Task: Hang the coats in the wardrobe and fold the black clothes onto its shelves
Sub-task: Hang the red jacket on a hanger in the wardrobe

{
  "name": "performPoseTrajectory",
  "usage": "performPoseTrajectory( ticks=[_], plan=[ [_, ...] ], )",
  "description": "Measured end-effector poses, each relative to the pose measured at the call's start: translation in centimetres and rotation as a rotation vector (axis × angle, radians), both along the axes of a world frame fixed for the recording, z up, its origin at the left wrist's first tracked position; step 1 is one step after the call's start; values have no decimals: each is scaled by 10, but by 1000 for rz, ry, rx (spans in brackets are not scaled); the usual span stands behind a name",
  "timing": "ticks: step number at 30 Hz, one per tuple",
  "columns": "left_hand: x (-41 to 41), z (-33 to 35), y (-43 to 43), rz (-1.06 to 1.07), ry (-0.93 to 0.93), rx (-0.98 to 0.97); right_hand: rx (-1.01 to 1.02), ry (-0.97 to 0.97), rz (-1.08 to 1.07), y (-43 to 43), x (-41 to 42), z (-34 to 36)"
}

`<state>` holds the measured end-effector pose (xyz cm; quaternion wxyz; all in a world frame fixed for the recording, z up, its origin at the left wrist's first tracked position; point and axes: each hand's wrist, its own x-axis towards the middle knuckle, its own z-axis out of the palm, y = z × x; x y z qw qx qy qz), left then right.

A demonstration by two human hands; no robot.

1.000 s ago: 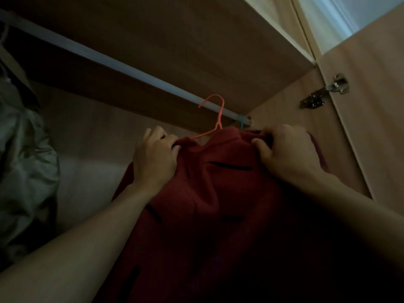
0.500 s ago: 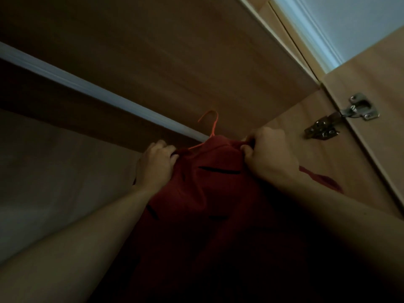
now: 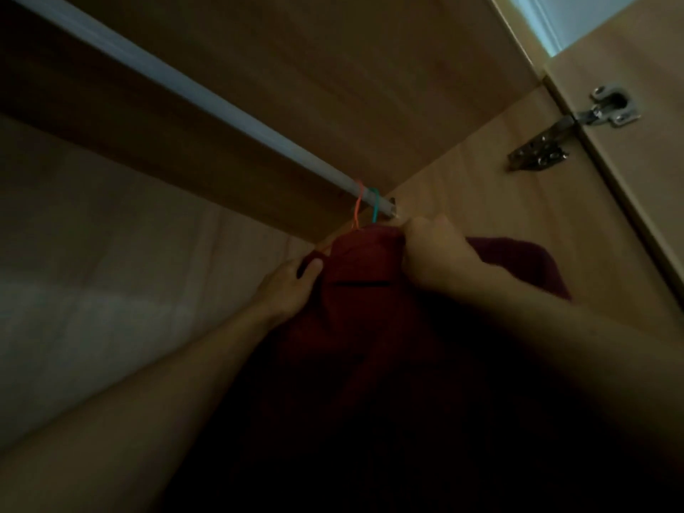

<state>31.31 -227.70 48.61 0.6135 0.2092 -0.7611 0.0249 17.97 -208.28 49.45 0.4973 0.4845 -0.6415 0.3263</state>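
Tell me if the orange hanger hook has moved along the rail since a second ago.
Yes. The orange hanger hook has shifted right along the rail, toward its end, and now sits beside the teal hook.

One dark red coat (image 3: pixel 355 268), mid-frame and spreading toward 5 o'clock, lower part lost in shadow. Collar end is up, on an orange hanger (image 3: pixel 357 203). The hook sits over the pale wardrobe rail (image 3: pixel 192 94) near its right end. Left hand (image 3: pixel 292 283) grips the coat at 9 o'clock, right hand (image 3: pixel 436 253) at 2 o'clock.
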Motion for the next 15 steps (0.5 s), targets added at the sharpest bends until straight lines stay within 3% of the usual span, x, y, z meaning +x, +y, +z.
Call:
performPoseTrajectory(
  ticks=[2, 6, 11, 15],
  plan=[
    [-1, -10, 8, -53, -35, 31, 133, 28, -37, 9, 2, 0],
    [-2, -23, 11, 37, -110, 43, 319, -1, -55, 26, -7, 5],
    [1, -42, 23, 83, -61, 24, 187, 87, 74, 54, -19, -19],
    [5, -55, 39, 102, -52, -15, 67, 6, 136, 63, -19, -36]
  ],
)
